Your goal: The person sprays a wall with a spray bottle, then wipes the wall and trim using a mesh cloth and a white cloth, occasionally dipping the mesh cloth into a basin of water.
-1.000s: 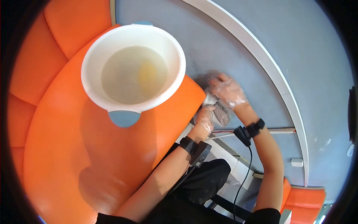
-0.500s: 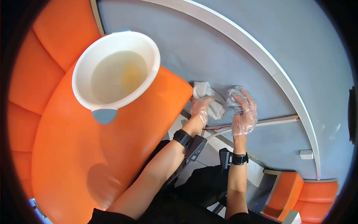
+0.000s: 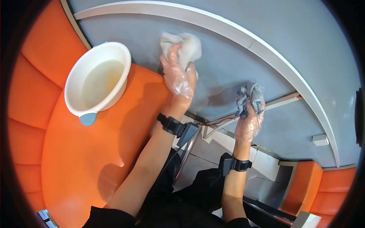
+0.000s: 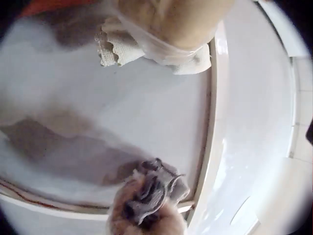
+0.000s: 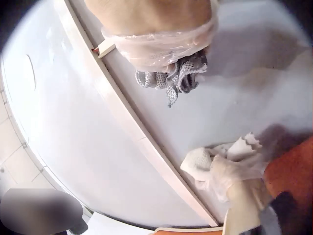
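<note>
In the head view my left hand [image 3: 178, 78], in a clear plastic glove, holds a bunched white cloth [image 3: 190, 47] against the grey wall [image 3: 220, 57], just past the corner of the orange seat. Its scalloped edge shows in the left wrist view, where the white cloth [image 4: 122, 46] pokes out beyond the hand. My right hand [image 3: 249, 125], gloved the same way, grips a crumpled grey mesh cloth [image 3: 251, 95] farther right, close to the wall. The right wrist view shows folds of this grey cloth [image 5: 181, 78] sticking out past the glove.
A white basin [image 3: 121, 87] with blue-grey handles stands on the orange seat [image 3: 83, 152], holding cloudy water with a yellowish patch. A curved white trim [image 3: 262, 57] crosses the wall. Low down run a white conduit [image 3: 281, 100] and a white socket box [image 3: 320, 140].
The hands were together by the seat corner and have moved apart. The left has carried the white cloth up the wall; the right holds the grey cloth off to the right. The view has also turned.
</note>
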Demonstrator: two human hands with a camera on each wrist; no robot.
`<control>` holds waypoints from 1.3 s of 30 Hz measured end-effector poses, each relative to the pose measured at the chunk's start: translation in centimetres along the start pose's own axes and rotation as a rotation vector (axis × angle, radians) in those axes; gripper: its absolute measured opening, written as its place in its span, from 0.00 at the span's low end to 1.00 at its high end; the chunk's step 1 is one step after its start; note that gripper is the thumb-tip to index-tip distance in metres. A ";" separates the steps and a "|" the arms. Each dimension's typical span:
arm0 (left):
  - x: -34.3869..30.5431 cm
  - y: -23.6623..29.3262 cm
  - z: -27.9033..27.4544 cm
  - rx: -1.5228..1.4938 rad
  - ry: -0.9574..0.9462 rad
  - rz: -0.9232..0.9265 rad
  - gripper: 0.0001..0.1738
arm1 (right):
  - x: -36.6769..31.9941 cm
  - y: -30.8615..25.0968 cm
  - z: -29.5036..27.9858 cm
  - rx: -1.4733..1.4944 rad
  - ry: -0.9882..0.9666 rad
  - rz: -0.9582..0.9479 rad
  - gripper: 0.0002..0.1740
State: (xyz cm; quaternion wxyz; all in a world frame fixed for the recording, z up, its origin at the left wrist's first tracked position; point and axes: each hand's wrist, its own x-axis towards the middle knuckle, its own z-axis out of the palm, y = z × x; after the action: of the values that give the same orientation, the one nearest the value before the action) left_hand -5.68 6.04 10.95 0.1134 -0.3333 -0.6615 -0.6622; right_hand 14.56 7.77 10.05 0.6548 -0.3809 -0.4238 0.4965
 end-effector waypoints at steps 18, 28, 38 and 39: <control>-5.4 2.6 -0.4 -0.021 -0.337 0.060 0.25 | -0.3 2.6 -3.2 0.276 -0.047 0.265 0.27; -11.2 -1.9 2.0 0.303 -0.608 0.386 0.29 | -0.8 3.2 -2.1 0.302 -0.003 0.209 0.26; -9.1 -1.0 -4.6 -0.401 -0.538 -0.827 0.32 | 0.8 -0.6 1.5 -0.896 -0.013 -0.907 0.31; -9.0 -1.0 -5.0 -0.399 -0.538 -0.825 0.32 | 1.1 -0.3 2.4 -0.972 -0.040 -0.913 0.33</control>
State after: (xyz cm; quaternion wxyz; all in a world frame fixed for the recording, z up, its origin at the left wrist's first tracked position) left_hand -0.92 -1.28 5.34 -0.3957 -0.2187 -0.6043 -0.6560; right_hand 12.60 8.96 11.41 0.5452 -0.4056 -0.7302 -0.0710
